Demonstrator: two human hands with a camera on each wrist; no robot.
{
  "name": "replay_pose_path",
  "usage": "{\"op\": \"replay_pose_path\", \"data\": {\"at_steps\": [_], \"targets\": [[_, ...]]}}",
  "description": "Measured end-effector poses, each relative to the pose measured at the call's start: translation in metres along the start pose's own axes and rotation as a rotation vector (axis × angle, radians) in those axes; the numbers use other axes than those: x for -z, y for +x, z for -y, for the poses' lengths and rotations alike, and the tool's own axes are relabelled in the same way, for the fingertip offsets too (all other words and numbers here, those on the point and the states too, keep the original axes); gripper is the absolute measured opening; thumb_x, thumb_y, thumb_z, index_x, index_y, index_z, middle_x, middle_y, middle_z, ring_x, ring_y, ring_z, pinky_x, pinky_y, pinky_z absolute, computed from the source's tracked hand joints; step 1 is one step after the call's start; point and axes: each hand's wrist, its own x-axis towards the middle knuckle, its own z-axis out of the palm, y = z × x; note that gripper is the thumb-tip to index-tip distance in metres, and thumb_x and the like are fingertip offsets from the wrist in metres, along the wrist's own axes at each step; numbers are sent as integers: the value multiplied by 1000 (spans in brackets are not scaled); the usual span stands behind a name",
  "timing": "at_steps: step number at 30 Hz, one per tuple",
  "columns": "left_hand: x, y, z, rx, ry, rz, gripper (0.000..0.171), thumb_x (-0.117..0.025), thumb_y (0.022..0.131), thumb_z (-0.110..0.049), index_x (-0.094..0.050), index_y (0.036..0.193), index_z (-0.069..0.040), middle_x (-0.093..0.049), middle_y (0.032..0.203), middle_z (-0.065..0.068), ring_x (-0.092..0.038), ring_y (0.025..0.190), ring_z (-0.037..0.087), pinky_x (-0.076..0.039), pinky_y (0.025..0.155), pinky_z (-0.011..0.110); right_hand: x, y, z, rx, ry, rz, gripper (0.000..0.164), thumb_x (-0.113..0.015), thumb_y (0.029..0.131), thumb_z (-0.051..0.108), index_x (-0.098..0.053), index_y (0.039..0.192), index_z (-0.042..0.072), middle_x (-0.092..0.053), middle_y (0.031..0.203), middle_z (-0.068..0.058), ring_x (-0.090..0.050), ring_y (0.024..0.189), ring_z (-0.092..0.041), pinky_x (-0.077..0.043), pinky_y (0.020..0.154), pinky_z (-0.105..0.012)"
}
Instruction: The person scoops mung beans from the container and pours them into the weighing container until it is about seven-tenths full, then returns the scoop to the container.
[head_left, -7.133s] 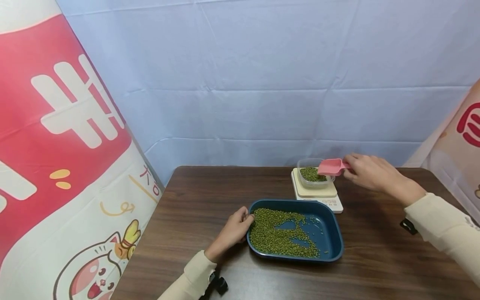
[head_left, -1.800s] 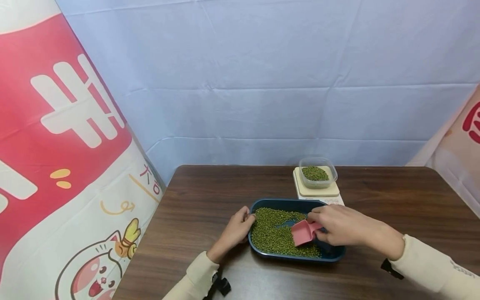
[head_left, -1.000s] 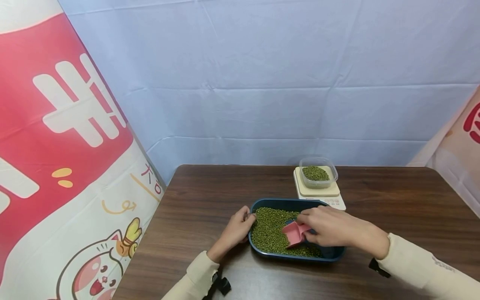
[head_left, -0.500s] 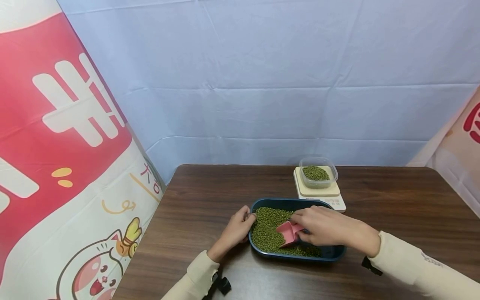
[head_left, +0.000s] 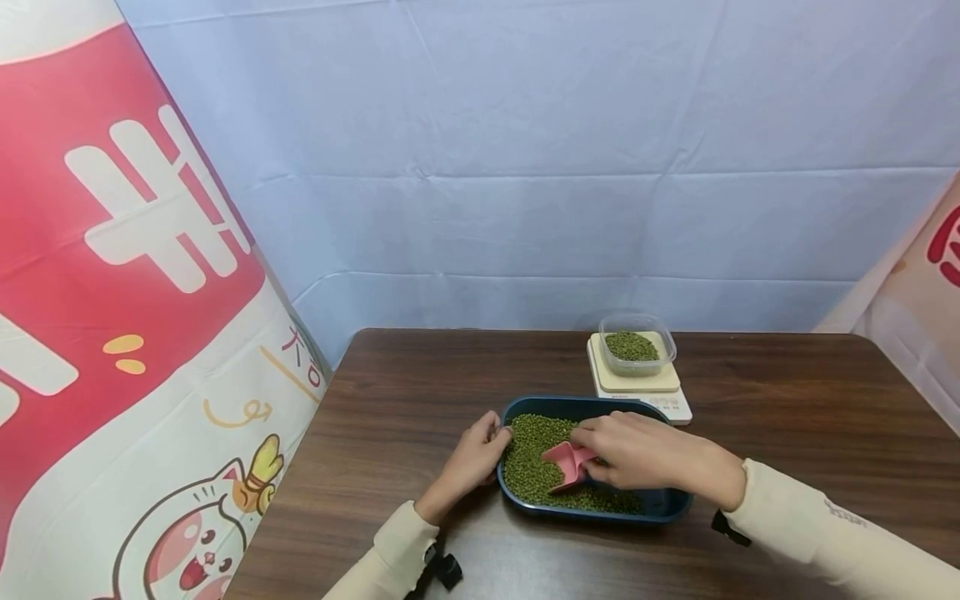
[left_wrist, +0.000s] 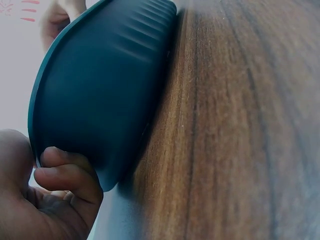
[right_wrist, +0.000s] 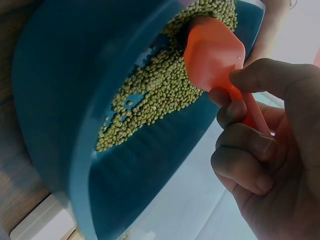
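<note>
A dark blue tray (head_left: pixel 663 504) on the table holds a layer of green mung beans (head_left: pixel 532 467). My left hand (head_left: pixel 472 457) grips the tray's left end, thumb at the rim and fingers curled under it in the left wrist view. Inside the tray, my right hand (head_left: pixel 633 450) holds a small pink scoop (head_left: pixel 567 463) by its handle. The scoop's front edge sits in the beans, pointing left. In the right wrist view, thumb and fingers pinch the scoop's handle (right_wrist: pixel 255 115), and its bowl hides the beans beneath.
Behind the tray stands a white kitchen scale (head_left: pixel 637 385) bearing a clear plastic container (head_left: pixel 651 367) partly filled with mung beans. The brown wooden table (head_left: pixel 420 383) ends at a pale cloth backdrop (head_left: pixel 480 208). A printed red and white banner (head_left: pixel 135 275) hangs at left.
From the container over the scale, my right hand has brought the scoop down into the tray, then pushed it leftward through the beans. The left hand stays at the tray's end.
</note>
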Motion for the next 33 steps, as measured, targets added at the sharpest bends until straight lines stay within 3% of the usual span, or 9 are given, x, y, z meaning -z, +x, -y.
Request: {"op": "replay_pose_path", "data": {"at_steps": [33], "targets": [[-1,2,1,0,36,-18,22,-49,99,-30,-43,86,-13,-38,57,-3,-35,37,10,-31,32,21,-4,28,9,42,17,48,5,-62,91,21,-57,89,19,-48,75,15,-43,53,-3,-37,46,-20]]}}
